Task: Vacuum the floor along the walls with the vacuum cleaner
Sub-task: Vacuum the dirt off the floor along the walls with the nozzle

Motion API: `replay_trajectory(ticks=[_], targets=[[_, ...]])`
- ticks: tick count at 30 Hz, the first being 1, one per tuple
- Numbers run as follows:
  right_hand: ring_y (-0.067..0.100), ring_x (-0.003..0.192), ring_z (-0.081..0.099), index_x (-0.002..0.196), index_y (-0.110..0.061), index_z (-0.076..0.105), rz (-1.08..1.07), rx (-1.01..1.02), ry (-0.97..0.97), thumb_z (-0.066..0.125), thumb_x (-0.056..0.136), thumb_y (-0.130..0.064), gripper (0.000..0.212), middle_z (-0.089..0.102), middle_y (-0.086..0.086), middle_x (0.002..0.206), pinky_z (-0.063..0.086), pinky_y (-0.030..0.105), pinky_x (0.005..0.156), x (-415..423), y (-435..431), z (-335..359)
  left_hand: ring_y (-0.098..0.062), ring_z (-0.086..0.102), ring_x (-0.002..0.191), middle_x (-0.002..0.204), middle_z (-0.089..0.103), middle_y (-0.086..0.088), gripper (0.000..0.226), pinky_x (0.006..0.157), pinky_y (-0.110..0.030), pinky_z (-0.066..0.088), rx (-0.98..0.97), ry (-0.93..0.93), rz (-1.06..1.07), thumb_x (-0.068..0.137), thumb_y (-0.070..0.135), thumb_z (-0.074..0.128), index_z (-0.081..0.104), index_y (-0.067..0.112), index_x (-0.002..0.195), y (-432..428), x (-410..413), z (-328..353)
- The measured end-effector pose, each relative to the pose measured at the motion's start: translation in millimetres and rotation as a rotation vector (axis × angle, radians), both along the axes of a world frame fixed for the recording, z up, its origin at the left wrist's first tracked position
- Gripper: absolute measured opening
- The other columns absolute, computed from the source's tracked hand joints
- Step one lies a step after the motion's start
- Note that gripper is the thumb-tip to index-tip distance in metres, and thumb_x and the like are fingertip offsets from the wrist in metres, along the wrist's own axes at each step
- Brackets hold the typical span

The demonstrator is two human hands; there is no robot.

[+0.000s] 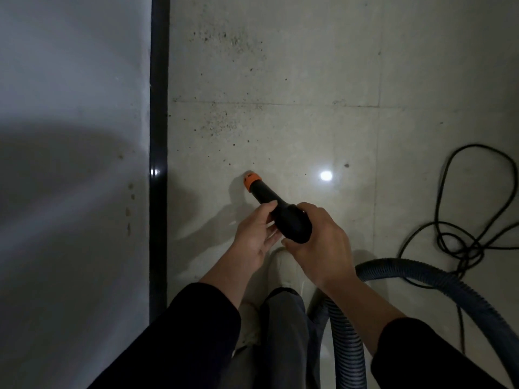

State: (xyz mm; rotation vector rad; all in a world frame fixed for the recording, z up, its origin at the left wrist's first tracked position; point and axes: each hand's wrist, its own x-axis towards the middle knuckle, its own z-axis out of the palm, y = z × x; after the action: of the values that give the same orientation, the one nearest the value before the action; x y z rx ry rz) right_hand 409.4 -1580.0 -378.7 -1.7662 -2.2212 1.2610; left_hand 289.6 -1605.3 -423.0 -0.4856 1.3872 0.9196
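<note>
Speckled floor (280, 94) by wall (70, 108) — both hands grip nozzle (276, 209).

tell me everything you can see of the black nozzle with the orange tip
The nozzle is a black tube, smooth like plastic, widening toward the rear, with an orange collar at its narrow tip. It slants down and forward-left, with its tip at or just above the pale floor, a little right of the black baseboard. The right hand grips the wide rear end. The left hand holds the middle, thumb on top. Its join to the ribbed hose is hidden by the right hand.
</note>
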Motion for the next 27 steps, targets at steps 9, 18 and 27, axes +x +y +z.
replay_trajectory(ticks=[9, 18, 27], targets=[[0.017, 0.087, 0.060, 0.119, -0.017, 0.058, -0.064, -0.020, 0.007, 0.079, 0.077, -0.016, 0.047, 0.062, -0.001, 0.104, 0.053, 0.031, 0.074, 22, 21, 4, -0.020, 0.066, 0.106, 0.111, 0.069, -0.006, 0.029, 0.088, -0.030, 0.056, -0.002, -0.011, -0.048, 0.095, 0.029, 0.062, 0.059, 0.012, 0.118, 27, 22, 4], [0.014, 0.085, 0.058, 0.117, -0.017, 0.059, -0.193, -0.015, -0.020, 0.079, 0.075, -0.013, 0.047, 0.061, -0.002, 0.102, 0.050, 0.028, 0.077, 53, 26, 8, -0.019, 0.066, 0.105, 0.105, 0.069, -0.003, 0.011, 0.082, -0.028, 0.057, -0.016, -0.023, -0.139, 0.095, 0.027, 0.061, 0.062, 0.017, 0.099, 48, 55, 9], [0.015, 0.088, 0.059, 0.119, -0.018, 0.058, -0.248, -0.057, -0.042, 0.079, 0.076, -0.015, 0.048, 0.061, -0.002, 0.101, 0.053, 0.033, 0.076, 76, 21, 13, -0.019, 0.066, 0.104, 0.109, 0.069, -0.004, 0.021, 0.073, -0.023, 0.057, -0.036, -0.042, -0.173, 0.095, 0.027, 0.061, 0.061, 0.014, 0.112, 48, 77, 16]])
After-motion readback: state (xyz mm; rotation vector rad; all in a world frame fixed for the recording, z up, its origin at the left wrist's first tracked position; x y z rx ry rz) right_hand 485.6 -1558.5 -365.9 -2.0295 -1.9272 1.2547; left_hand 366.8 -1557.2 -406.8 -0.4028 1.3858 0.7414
